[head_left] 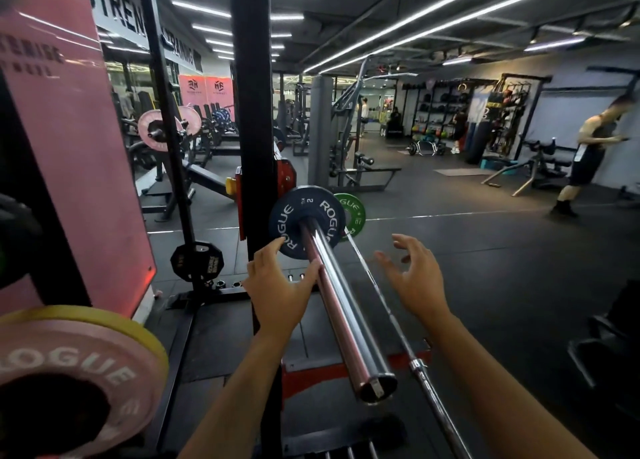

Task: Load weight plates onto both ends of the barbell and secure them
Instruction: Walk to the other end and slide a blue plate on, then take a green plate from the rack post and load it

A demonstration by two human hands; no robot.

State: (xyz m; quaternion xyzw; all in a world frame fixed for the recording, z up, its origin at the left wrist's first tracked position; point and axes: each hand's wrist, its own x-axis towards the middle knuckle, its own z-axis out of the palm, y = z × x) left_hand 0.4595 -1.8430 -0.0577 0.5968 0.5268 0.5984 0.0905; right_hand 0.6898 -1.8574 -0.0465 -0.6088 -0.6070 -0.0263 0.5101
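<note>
The chrome barbell sleeve point(346, 313) points toward me from the black rack upright point(252, 112). A small dark blue Rogue plate point(294, 216) sits on the sleeve against the rack. My left hand point(277, 285) has its fingertips on the plate's lower edge and its thumb against the sleeve. My right hand point(415, 278) hovers to the right of the sleeve, fingers spread, touching nothing. A green Rogue plate point(353, 212) shows behind the blue one.
A pink Rogue plate with a yellow one behind it point(69, 372) is stored at lower left. A second thin barbell point(415, 354) lies to the right of the sleeve. A black plate point(197, 261) hangs low on the rack. A person point(588, 153) walks at the far right.
</note>
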